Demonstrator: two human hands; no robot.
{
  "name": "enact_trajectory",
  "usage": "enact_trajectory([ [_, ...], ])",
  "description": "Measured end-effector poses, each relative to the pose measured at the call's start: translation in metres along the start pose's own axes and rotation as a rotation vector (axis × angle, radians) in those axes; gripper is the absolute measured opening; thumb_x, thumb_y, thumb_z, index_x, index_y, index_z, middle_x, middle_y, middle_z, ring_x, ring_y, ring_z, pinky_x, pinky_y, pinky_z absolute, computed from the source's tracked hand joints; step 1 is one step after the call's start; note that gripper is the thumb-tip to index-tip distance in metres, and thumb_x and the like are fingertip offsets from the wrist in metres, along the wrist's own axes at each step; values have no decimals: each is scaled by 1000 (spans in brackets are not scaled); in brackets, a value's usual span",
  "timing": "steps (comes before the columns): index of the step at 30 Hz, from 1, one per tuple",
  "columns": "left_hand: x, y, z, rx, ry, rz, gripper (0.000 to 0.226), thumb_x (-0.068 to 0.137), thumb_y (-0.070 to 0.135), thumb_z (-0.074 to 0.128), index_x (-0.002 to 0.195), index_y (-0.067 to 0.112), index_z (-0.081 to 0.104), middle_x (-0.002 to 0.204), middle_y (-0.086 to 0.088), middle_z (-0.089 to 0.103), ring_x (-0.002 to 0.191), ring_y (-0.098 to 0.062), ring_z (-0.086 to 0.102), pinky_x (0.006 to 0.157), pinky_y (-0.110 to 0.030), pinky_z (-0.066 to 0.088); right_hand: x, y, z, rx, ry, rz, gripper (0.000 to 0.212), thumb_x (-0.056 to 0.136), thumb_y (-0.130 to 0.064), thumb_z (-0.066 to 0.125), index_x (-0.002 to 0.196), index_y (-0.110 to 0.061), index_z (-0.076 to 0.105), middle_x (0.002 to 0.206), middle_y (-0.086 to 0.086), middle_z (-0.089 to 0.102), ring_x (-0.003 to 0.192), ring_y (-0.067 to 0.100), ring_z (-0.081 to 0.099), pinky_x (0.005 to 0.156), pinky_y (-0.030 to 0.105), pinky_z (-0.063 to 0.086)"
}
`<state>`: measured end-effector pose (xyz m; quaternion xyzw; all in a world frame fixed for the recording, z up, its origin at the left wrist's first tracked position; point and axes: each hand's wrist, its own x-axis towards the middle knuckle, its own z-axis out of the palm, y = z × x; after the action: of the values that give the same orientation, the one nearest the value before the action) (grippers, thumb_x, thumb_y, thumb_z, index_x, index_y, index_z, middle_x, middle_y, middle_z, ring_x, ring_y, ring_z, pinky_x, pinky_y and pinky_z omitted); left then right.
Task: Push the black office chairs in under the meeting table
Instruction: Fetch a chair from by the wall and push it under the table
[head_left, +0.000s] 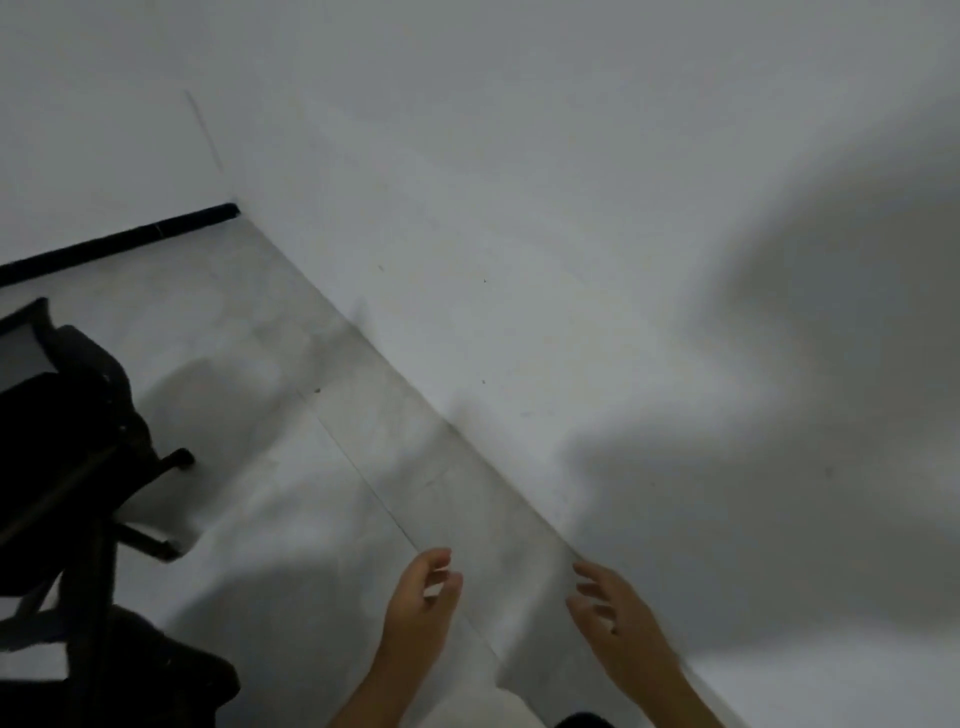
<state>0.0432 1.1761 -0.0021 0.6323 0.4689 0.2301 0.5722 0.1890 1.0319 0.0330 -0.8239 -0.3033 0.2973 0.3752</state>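
Left hand (421, 597) at six o'clock, fingers loosely curled, empty; right hand (615, 618) at five, fingers apart, empty; black office chair (72, 441) at nine.

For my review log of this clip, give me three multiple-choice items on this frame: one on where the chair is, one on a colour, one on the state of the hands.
1. Where is the office chair in the view?
A. at the left edge
B. centre
C. at the right edge

2. What colour is the skirting strip at the foot of the far wall?
A. white
B. black
C. red

3. What are the left hand and right hand doing?
A. both gripping the chair
B. one pressing the wall
C. both free, holding nothing

Answers:
1 A, the chair sits at the left, partly cut off.
2 B, a black strip runs along the wall foot.
3 C, both hands hang above the floor with loosely curled fingers.
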Motion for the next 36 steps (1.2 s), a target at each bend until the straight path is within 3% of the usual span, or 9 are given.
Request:
enact_trajectory([
  [7,65,6,-16,-31,224,-138,22,84,-9,55,101,5,56,101,-9,57,80,-4,53,60,2,41,124,-31,14,-28,-249,-1,38,88,-9,57,125,-10,49,119,5,55,104,17,54,88,21,43],
  [11,93,5,-43,-80,515,-264,22,83,-13,54,104,-4,56,100,-15,57,74,3,58,57,4,40,217,-72,35,-73,-432,-104,38,86,-3,57,123,-5,50,116,9,56,101,16,51,87,20,37],
  [13,101,10,-58,-124,689,-318,25,84,-12,53,109,-10,54,102,-15,56,85,-16,54,56,4,39,262,-102,51,-135,-556,-215,36,86,0,57,121,0,51,116,13,56,102,18,52,83,12,41],
  [16,102,22,-76,-165,963,-335,24,86,-9,52,110,-4,54,103,-12,56,92,-21,51,59,5,39,316,-153,81,-205,-734,-401,33,85,2,57,118,0,53,110,11,57,102,20,54,74,-2,39],
  [19,86,30,-75,-260,1207,-393,23,88,-3,53,106,11,53,102,-5,57,92,-20,53,68,-9,43,350,-196,118,-231,-894,-511,33,84,1,58,117,-1,54,106,11,57,98,20,54,79,14,41],
  [21,68,28,-60,-309,1359,-467,22,88,-1,54,104,14,54,102,-4,58,93,-20,54,67,-12,44,355,-213,143,-265,-994,-551,32,85,1,58,117,-1,54,108,13,57,98,21,53,81,20,40],
  [27,34,25,-27,-476,1751,-595,23,86,-4,55,95,17,56,103,-9,60,93,-25,55,77,-27,41,308,-229,216,-403,-1288,-821,34,83,0,60,116,-2,56,117,13,55,110,24,52,78,3,37],
  [31,19,30,-51,-460,1969,-541,21,89,-1,53,103,14,53,107,-6,56,97,-22,53,79,-23,39,248,-262,258,-347,-1387,-1154,39,86,-12,60,124,-7,51,132,8,49,124,19,44,99,20,28],
  [36,-4,39,-88,-334,2170,-481,23,89,2,54,104,19,52,97,9,56,98,-21,53,87,-31,38,181,-294,296,-289,-1245,-1538,41,78,-15,71,115,-4,60,127,15,56,123,34,46,103,38,31],
])
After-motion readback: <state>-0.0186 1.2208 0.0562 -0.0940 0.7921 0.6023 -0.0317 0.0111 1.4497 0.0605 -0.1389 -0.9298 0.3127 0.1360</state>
